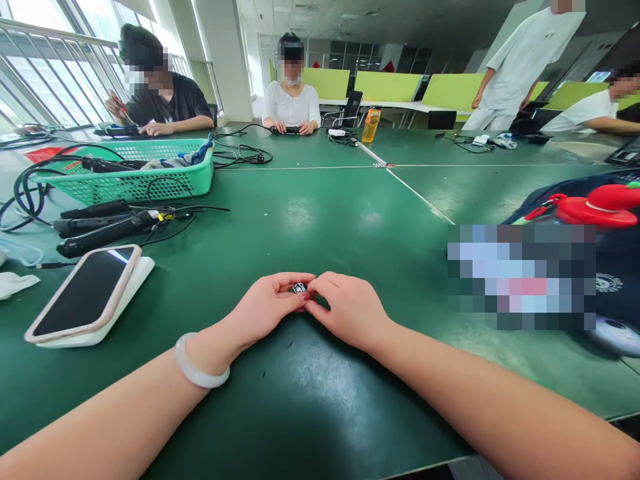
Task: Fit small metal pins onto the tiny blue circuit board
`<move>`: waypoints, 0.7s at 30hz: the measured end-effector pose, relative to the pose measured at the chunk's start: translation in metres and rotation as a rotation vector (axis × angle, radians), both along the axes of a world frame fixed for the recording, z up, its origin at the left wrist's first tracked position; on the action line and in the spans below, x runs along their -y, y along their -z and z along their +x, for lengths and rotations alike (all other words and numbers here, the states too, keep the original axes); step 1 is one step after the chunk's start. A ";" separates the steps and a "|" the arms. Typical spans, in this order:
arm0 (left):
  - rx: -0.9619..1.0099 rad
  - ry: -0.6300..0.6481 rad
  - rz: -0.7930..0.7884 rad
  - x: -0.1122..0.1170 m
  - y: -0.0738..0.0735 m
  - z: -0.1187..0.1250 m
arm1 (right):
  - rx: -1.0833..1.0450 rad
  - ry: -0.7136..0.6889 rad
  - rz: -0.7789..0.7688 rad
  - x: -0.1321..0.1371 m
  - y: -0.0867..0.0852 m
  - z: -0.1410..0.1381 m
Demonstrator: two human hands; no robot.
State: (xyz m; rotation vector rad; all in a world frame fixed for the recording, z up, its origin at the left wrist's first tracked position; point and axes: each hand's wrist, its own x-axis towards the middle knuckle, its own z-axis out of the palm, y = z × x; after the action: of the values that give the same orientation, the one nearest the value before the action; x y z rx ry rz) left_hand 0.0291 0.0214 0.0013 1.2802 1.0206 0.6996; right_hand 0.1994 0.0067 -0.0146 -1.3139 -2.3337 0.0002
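Note:
Just above the green table (320, 400), a small black-and-white patterned object (299, 289) sits between the fingertips of both hands; its kind is too small to make out. My left hand (265, 303) is closed around its left side, thumb below and fingers above. From the right, my right hand (350, 308) pinches at the same object with its fingertips, which partly cover it. A pale bangle (193, 367) circles my left wrist.
On the left lie a phone (87, 293) on a white box, black handheld devices with cables (110, 233), and a green basket (150, 183). At right rest a dark bag (617, 287) and a red plush item (600, 203). An orange bottle (371, 125) stands farther back. Several people are around.

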 end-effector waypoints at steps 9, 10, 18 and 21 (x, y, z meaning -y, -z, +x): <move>-0.093 -0.019 0.095 -0.002 0.001 -0.006 | -0.011 -0.029 0.010 -0.005 0.002 0.001; -0.139 -0.040 0.135 -0.004 0.002 -0.010 | -0.032 -0.014 -0.005 -0.006 0.001 0.003; -1.165 -0.299 0.648 -0.034 -0.006 -0.070 | -0.161 0.161 -0.151 -0.018 0.000 0.018; -1.272 -0.405 0.541 -0.041 -0.013 -0.100 | -0.196 0.176 -0.194 -0.020 0.001 0.020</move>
State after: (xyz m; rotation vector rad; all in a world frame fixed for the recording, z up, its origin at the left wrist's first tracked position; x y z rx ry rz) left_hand -0.0710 0.0627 0.0140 2.0841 2.2647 0.4081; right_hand 0.2198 0.0270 -0.0160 -1.5347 -2.0889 0.2932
